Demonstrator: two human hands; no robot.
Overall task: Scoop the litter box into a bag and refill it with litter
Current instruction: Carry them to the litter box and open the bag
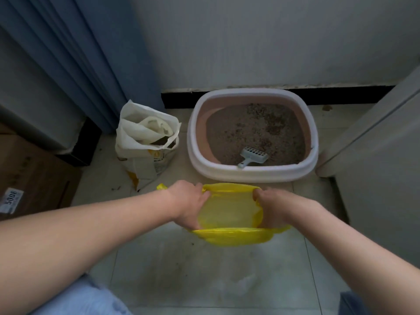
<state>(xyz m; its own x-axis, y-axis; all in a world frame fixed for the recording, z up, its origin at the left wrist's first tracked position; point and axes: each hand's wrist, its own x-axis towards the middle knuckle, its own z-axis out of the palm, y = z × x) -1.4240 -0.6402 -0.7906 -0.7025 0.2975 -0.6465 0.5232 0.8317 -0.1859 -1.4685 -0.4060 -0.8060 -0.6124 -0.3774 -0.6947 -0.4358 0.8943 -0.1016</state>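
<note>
A yellow plastic bag (229, 214) is stretched wide on the tiled floor in front of me. My left hand (189, 203) grips its left rim and my right hand (276, 206) grips its right rim, pulling the mouth apart. Just beyond stands the litter box (250, 172), white rim, pink inner wall, holding soiled grey litter. A pale slotted scoop (253, 156) lies in the litter near the front edge, handle pointing front-left. To the left of the box stands an opened white sack of litter (146, 142) with its top folded over.
A blue curtain (95, 60) hangs at the back left. A brown cardboard box (29, 176) sits at the far left. A white panel (381, 142) closes off the right side. The wall with a dark skirting (177, 98) runs behind the box.
</note>
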